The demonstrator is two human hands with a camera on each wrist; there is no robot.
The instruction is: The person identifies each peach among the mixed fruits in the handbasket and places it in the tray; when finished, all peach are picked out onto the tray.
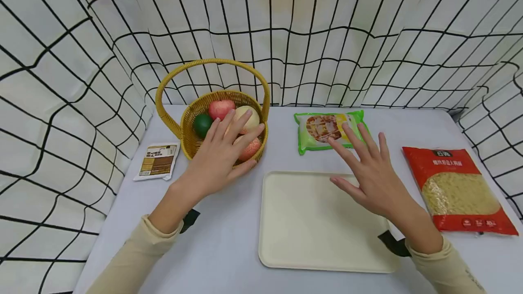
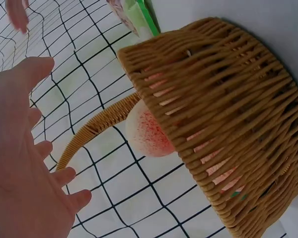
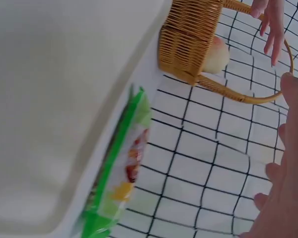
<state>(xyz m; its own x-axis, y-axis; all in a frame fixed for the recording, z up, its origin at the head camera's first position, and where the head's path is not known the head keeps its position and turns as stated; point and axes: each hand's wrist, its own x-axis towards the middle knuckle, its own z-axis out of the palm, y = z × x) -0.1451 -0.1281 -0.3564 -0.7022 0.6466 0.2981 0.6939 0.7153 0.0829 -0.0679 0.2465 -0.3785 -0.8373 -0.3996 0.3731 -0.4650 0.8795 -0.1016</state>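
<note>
Left hand (image 1: 216, 162), fingers spread, hovers clear of the basket (image 2: 233, 109) of fruit (image 1: 221, 109), at ten o'clock from the tray (image 1: 310, 226); right hand (image 1: 373, 180), also spread, hangs above the tray's two o'clock corner. Catching the tall handle (image 1: 212, 61) could tip the basket, spilling fruit.

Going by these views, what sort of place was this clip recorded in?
Probably a staged recording booth rather than a working kitchen: black netting hangs over white sheeting behind and beside a pale tabletop, where a wicker basket and tray are set out.
</note>
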